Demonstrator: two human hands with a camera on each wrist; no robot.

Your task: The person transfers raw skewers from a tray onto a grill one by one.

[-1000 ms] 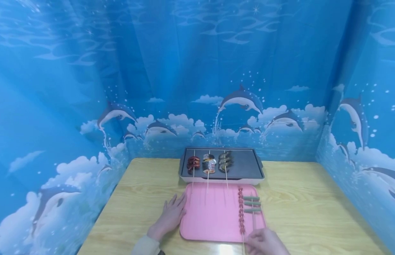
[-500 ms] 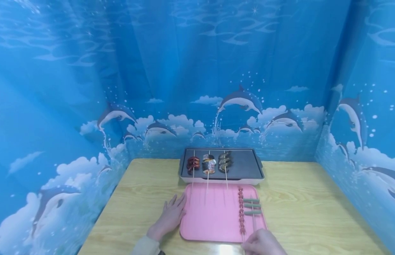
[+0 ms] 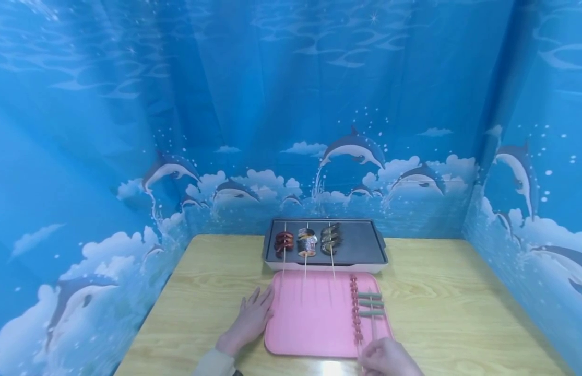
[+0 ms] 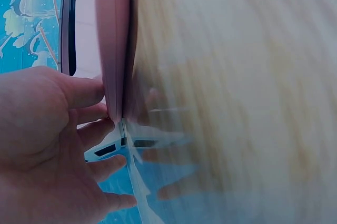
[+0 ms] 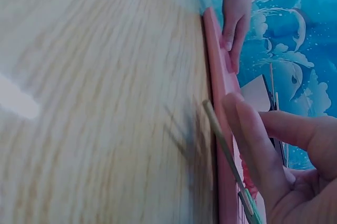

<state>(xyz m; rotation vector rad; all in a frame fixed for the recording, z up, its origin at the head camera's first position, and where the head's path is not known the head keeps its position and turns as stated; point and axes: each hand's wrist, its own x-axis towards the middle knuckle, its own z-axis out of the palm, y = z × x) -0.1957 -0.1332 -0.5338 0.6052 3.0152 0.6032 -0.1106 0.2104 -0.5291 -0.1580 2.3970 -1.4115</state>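
Note:
A pink tray (image 3: 309, 324) lies on the table. My left hand (image 3: 252, 318) rests at its left edge with fingers spread; in the left wrist view, the thumb and fingertips touch the tray's side. On the tray's right part lie a skewer of small red meat pieces (image 3: 355, 308) and a skewer of green pieces (image 3: 371, 303). Over the near right corner, my right hand (image 3: 387, 357) pinches the bare stick end of the meat skewer. The green skewer's stick (image 5: 224, 145) sticks out past the tray rim, close beside those fingers.
Behind the tray stands a dark griddle (image 3: 361, 243) with a pale base. Three skewers lie on it: dark red pieces (image 3: 284, 243), a fish-like chunk (image 3: 307, 244) and shrimp (image 3: 330, 240). Their sticks reach over the tray. A blue dolphin curtain (image 3: 291, 104) surrounds the wooden table (image 3: 441, 292).
My right hand has shifted slightly at the stick ends, and the lower end of the meat skewer has moved a little to the right. The left hand stays put.

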